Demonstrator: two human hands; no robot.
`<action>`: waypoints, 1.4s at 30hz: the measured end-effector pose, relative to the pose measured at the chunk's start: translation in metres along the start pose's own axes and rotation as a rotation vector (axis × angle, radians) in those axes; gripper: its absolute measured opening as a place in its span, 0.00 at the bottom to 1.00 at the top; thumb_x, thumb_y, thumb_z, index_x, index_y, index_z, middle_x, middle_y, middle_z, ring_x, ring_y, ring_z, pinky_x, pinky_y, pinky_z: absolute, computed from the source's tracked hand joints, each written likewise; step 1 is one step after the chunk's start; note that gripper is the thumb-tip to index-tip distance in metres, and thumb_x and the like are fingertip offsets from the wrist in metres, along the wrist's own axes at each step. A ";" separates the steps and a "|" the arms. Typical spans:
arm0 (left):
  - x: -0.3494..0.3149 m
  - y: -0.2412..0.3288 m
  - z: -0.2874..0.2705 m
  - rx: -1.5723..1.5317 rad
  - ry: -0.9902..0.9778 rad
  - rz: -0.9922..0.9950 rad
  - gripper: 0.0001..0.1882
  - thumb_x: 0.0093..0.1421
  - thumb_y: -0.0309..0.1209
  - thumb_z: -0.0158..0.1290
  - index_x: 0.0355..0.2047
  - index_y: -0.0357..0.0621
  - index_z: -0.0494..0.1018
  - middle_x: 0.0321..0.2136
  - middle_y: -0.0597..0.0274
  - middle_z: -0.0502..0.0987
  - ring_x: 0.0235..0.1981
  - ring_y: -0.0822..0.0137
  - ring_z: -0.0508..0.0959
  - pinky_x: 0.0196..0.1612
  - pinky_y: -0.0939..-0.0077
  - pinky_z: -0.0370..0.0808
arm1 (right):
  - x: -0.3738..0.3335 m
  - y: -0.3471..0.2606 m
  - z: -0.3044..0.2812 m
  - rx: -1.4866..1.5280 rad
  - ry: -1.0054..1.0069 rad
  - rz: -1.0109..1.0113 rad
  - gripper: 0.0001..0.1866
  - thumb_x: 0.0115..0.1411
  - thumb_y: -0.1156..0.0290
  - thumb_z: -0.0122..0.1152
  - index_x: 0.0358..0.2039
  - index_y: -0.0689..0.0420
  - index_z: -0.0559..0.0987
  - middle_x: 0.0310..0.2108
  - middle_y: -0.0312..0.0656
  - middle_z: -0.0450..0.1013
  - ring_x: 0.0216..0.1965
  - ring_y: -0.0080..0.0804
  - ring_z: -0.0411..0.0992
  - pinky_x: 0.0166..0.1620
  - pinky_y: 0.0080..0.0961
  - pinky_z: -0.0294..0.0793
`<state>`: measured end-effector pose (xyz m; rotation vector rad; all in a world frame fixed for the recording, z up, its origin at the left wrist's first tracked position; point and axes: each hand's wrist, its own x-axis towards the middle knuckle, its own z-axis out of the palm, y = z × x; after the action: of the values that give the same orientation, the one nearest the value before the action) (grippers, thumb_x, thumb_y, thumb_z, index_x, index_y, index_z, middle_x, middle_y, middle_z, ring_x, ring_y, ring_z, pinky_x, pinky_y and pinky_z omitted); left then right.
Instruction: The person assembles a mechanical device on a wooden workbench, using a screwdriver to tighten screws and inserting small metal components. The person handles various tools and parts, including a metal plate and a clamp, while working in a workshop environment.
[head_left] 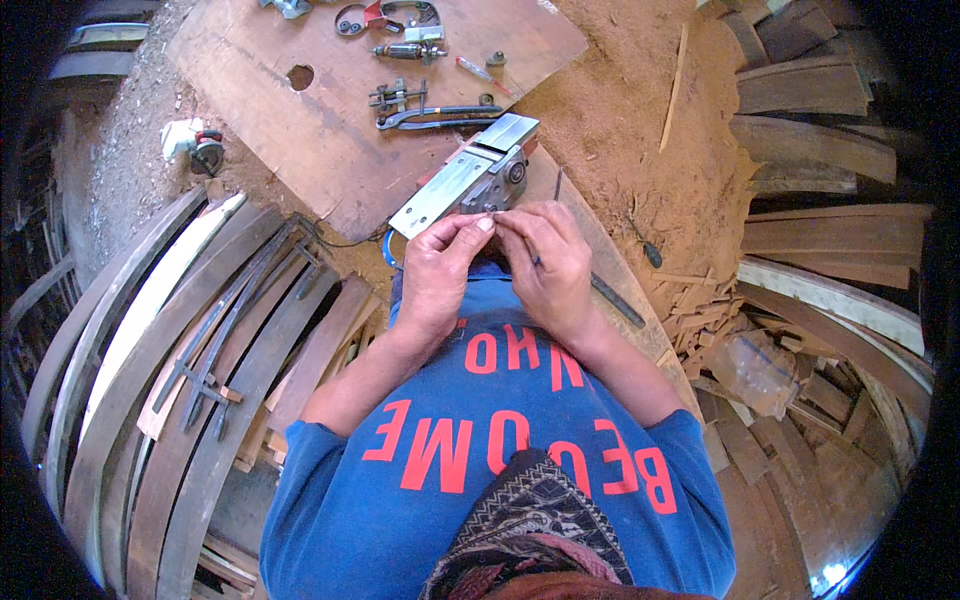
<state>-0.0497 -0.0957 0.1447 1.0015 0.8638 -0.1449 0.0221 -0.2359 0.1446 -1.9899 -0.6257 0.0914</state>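
In front of my body an electric hand planer [465,180] lies with its flat silver sole facing up and its round pulley side toward the right. Both hands meet just at its near end. My left hand [440,262] is closed, thumb against the index finger. My right hand [548,255] is closed too, its fingertips touching those of the left. Whatever small thing they pinch between them is too small to make out. A thin dark rod [557,186] shows beside the right hand's knuckles; whether that hand holds it I cannot tell.
A board [240,75] carries a motor armature [405,51], a clamp [398,95], a dark long-handled tool [440,118] and small round parts. A red-and-white power tool [200,148] sits left. Curved planks [200,390] are stacked left, more wood [830,150] right. A screwdriver [648,245] lies on sawdust.
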 end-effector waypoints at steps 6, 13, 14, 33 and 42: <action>0.002 0.013 -0.007 0.021 -0.097 0.090 0.13 0.72 0.29 0.60 0.52 0.34 0.82 0.44 0.61 0.85 0.45 0.75 0.83 0.54 0.78 0.80 | 0.007 -0.002 -0.010 0.136 -0.062 0.175 0.07 0.60 0.80 0.70 0.39 0.62 0.84 0.37 0.49 0.80 0.41 0.48 0.80 0.44 0.40 0.80; 0.004 0.014 -0.016 0.148 -0.166 0.232 0.09 0.70 0.27 0.63 0.48 0.38 0.81 0.47 0.60 0.84 0.49 0.72 0.82 0.56 0.74 0.79 | 0.013 -0.006 -0.016 0.092 -0.077 0.090 0.07 0.59 0.80 0.71 0.39 0.62 0.83 0.37 0.48 0.80 0.41 0.47 0.80 0.44 0.40 0.80; 0.006 0.012 -0.017 0.163 -0.179 0.254 0.09 0.70 0.27 0.63 0.48 0.38 0.81 0.49 0.59 0.84 0.50 0.70 0.82 0.57 0.73 0.78 | 0.013 -0.007 -0.016 0.099 -0.077 0.093 0.07 0.59 0.80 0.71 0.39 0.62 0.83 0.37 0.48 0.80 0.40 0.47 0.80 0.44 0.40 0.80; 0.008 -0.004 -0.014 0.103 -0.066 0.378 0.03 0.69 0.21 0.60 0.42 0.38 0.81 0.49 0.57 0.84 0.49 0.73 0.81 0.55 0.76 0.79 | 0.006 -0.002 -0.003 0.123 -0.139 0.152 0.08 0.58 0.79 0.71 0.38 0.62 0.82 0.36 0.46 0.78 0.38 0.46 0.78 0.43 0.39 0.78; 0.010 -0.011 -0.016 0.072 -0.032 0.282 0.05 0.72 0.24 0.59 0.45 0.40 0.79 0.51 0.55 0.84 0.52 0.69 0.81 0.59 0.71 0.77 | 0.003 0.003 0.008 0.020 -0.061 -0.053 0.11 0.55 0.82 0.71 0.39 0.62 0.81 0.37 0.48 0.78 0.40 0.49 0.76 0.44 0.42 0.77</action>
<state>-0.0570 -0.0861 0.1264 1.1744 0.6838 0.0478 0.0236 -0.2291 0.1393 -1.9563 -0.7135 0.1261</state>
